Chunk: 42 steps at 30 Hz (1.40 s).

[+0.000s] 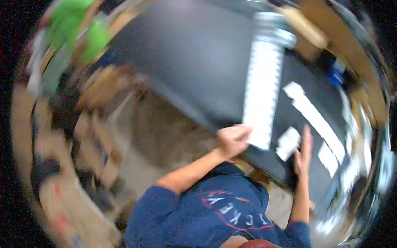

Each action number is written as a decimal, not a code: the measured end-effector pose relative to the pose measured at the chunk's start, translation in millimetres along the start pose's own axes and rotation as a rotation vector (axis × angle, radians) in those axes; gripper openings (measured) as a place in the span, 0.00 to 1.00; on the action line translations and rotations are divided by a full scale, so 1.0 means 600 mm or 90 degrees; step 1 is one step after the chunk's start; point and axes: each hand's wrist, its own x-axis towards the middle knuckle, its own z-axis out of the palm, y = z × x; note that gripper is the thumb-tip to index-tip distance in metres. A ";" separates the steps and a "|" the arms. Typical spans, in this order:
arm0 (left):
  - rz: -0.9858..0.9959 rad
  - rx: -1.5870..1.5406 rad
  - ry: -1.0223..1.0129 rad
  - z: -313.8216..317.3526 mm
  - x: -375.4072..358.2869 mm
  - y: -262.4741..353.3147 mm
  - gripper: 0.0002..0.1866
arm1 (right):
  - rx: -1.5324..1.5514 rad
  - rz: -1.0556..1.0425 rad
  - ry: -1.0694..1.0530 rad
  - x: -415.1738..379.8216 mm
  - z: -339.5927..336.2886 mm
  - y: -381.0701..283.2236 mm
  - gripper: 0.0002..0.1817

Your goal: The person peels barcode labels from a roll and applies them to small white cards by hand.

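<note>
A long white strip (262, 91) with small dark marks along its edges lies lengthwise over the dark table (186, 53). My left hand (233, 141) is closed at its lower left corner, fingers pinched on the edge. My right hand (304, 151) is open, fingers stretched out and held upright on edge. Just left of those fingers is a small white stack of paper-like pieces (288, 143). Beyond my right hand runs a narrower white strip (318, 118), with a short white piece (328, 159) beside it. Motion blur hides the print on all of these.
Blurred clear plastic (345, 186) lines the table's right side. Cardboard (304, 25) and a blue-and-black item (337, 74) are at the back right. Several brown boxes (62, 194) stand on the left floor, and a blurred green object (68, 20) is at the upper left.
</note>
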 end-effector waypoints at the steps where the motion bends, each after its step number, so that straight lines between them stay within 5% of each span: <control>1: -0.035 0.016 -0.055 -0.012 0.002 0.010 0.08 | 0.008 0.063 0.004 -0.013 -0.002 0.007 0.38; 3: -0.082 -0.019 -0.051 -0.007 0.007 0.020 0.05 | 0.059 0.138 0.051 -0.017 -0.009 0.002 0.42; 7: -0.068 0.010 -0.094 -0.014 0.016 0.029 0.05 | 0.025 0.071 0.156 -0.019 -0.020 -0.005 0.38; 11: -0.452 -0.247 -0.103 -0.020 0.041 0.077 0.08 | 0.043 0.084 0.171 -0.020 -0.015 -0.013 0.36; 14: -0.484 -0.310 -0.139 -0.021 0.055 0.095 0.09 | 0.060 0.078 0.167 -0.024 -0.012 0.003 0.35; 17: -0.459 -0.292 -0.207 -0.031 0.069 0.095 0.10 | 0.004 0.078 0.162 -0.019 -0.008 -0.002 0.35; 21: -0.447 -0.322 -0.146 -0.044 0.063 0.087 0.12 | 0.010 0.061 0.165 -0.021 -0.004 -0.009 0.35; 24: -0.428 -0.309 -0.127 -0.061 0.077 0.108 0.12 | 0.008 0.038 0.212 -0.016 0.000 -0.002 0.29; 27: -0.438 -0.286 -0.172 -0.072 0.087 0.112 0.12 | 0.203 0.046 0.310 -0.004 0.007 0.009 0.09; 33: -0.400 -0.185 -0.237 -0.064 0.085 0.110 0.15 | 0.654 0.245 0.168 0.017 -0.019 -0.057 0.12; 37: -0.414 -0.212 -0.239 -0.068 0.087 0.106 0.16 | 0.676 0.262 0.060 0.037 0.005 -0.115 0.19; 42: -0.465 -0.332 -0.219 -0.073 0.080 0.103 0.16 | 0.706 0.264 0.105 0.035 0.051 -0.176 0.24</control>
